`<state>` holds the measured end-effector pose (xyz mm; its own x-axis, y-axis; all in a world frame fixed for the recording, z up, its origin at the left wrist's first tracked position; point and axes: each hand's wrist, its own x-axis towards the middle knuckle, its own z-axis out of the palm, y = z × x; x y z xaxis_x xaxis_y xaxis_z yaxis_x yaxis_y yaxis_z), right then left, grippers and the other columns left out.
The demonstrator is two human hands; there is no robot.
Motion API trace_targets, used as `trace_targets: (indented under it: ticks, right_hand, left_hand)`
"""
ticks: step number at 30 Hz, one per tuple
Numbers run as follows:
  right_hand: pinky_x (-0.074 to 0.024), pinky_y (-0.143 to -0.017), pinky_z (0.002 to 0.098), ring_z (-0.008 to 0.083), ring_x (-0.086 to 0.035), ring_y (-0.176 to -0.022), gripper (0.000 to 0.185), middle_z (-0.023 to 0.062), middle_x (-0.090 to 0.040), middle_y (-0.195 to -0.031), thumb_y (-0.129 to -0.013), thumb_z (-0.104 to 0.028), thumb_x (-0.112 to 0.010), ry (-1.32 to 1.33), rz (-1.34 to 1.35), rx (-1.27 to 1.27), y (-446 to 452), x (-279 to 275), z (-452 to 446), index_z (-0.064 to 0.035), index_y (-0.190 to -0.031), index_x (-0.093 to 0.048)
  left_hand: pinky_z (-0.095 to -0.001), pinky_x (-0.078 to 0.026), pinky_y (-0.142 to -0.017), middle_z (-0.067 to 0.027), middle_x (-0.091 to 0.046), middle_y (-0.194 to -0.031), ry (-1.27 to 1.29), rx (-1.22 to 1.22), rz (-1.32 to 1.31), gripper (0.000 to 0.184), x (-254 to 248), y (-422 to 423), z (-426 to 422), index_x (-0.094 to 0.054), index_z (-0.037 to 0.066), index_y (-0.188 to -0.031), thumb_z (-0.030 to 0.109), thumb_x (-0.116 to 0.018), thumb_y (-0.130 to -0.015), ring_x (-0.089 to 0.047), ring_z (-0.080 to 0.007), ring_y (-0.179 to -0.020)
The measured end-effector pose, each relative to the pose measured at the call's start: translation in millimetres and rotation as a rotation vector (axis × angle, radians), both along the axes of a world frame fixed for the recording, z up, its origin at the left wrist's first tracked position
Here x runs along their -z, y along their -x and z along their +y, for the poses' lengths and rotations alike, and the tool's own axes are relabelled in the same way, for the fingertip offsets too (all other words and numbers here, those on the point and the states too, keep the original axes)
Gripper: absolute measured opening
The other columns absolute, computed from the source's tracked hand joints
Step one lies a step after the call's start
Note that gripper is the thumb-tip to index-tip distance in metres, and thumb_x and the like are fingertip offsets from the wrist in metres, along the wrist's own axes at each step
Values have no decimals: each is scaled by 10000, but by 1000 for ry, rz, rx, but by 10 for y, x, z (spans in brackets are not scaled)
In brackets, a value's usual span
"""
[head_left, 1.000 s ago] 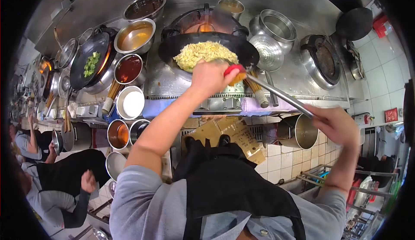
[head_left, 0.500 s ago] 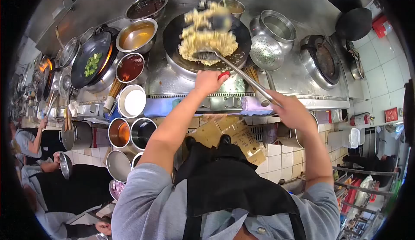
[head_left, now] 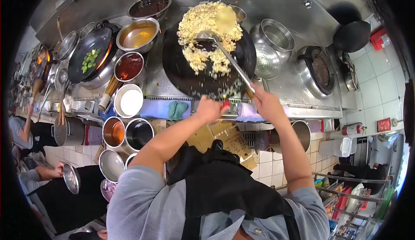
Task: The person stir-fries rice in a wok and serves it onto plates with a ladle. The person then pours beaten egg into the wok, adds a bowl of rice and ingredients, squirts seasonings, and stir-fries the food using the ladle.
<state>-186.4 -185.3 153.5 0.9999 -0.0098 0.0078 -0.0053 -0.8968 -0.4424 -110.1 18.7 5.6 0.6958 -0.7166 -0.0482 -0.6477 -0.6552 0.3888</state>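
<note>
A large black wok (head_left: 183,78) is drawn toward me on the burner. Loose fried rice (head_left: 203,19) is bunched at its far side, with grains in the air over the near half. My left hand (head_left: 209,109) is closed at the wok's near edge around a handle, mostly hidden, with a red piece showing beside the fingers. In my right hand (head_left: 268,107) is the long shaft of a wok ladle (head_left: 235,65), its bowl against the rice. A round blurred patch covers part of the rice; what it is I cannot make out.
Bowls of amber liquid (head_left: 138,34) and red sauce (head_left: 129,66) stand left of the wok. Beyond is another wok (head_left: 75,62) holding green vegetables, with flame beside it. A perforated strainer (head_left: 266,60) and metal pot (head_left: 276,34) stand right. Co-workers stand at left, one holding a bowl (head_left: 71,178).
Both hands have come toward me, the left bringing the wok's near edge closer. The rice has spread toward the far side, and grains now fly over the near half.
</note>
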Motion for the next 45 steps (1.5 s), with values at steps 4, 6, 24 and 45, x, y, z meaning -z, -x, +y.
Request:
trace_targets:
  ticks: [4, 6, 24, 45]
  right_hand:
    - [-479, -734, 514, 447, -618, -814, 457, 243, -654, -867, -908, -124, -553, -116, 62, 94, 577, 87, 12, -157, -1359, -487]
    - [-476, -726, 525, 454, -619, -804, 460, 263, -643, -840, -932, -141, -532, -8, 109, 110, 784, 102, -165, -160, -1385, -460]
    - [-487, -724, 569, 476, -624, -795, 457, 253, -657, -894, -986, -237, -429, 255, -27, -76, -236, 1037, -509, -178, -1433, -357]
    - [-504, -718, 441, 388, -644, -791, 661, 186, -676, -900, -867, -112, -570, 35, 276, -44, 773, -923, -252, -206, -1479, -336]
  left_hand:
    - [-430, -393, -762, -80, -674, -688, 122, 14, -154, 442, -660, -387, 49, -676, 166, -797, 529, -462, -934, -634, -266, -615]
    - [-428, -387, -780, -62, -656, -709, 185, -61, -191, 386, -451, -761, 54, -697, 171, -826, 517, -543, -898, -635, -251, -702]
    - [-459, -360, -889, -13, -667, -999, 151, -317, -153, 413, -154, -980, 39, -692, 174, -988, 539, -521, -896, -570, -211, -1044]
    - [-491, -408, -853, -106, -678, -748, 80, -219, -156, 517, -234, -763, -106, -702, 151, -806, 547, -405, -954, -645, -333, -800]
